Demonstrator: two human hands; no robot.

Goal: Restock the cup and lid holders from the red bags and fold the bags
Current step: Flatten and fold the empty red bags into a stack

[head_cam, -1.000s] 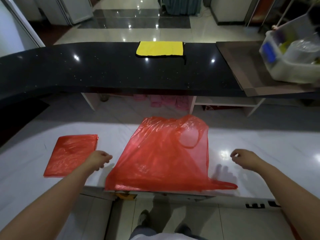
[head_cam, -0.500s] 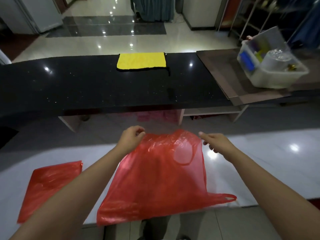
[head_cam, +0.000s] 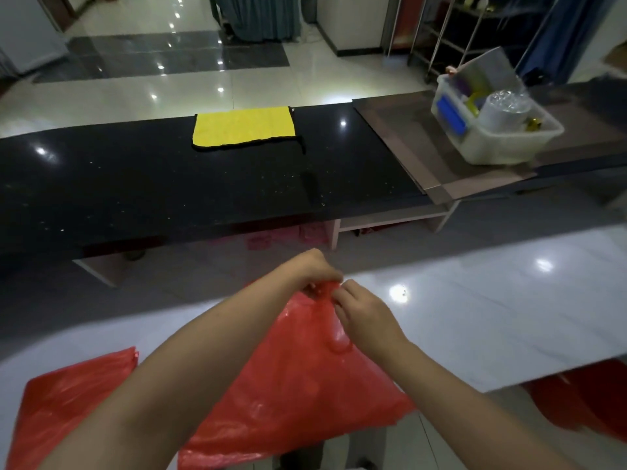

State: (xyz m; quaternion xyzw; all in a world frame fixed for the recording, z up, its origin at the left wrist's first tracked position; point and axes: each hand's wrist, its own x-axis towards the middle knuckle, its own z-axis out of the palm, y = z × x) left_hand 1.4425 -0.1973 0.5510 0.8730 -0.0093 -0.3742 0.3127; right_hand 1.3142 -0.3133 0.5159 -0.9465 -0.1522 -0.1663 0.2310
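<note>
Half a second ago spread apart at the far corners; now drawn together at the top of the thin red plastic bag (head_cam: 298, 378), flat on the pale glossy surface (head_cam: 492, 317). Handles gathered, so folding under way. Left hand (head_cam: 314, 271) and right hand (head_cam: 361, 312) nearly touching, forearms converging, fingers (head_cam: 339, 298) curled, pinching bunched red plastic. Second flattened red bag (head_cam: 68, 401) at left.

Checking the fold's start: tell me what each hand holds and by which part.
Both the left hand and the right hand pinch the unfolded red bag at its far top edge, by the handles.
</note>
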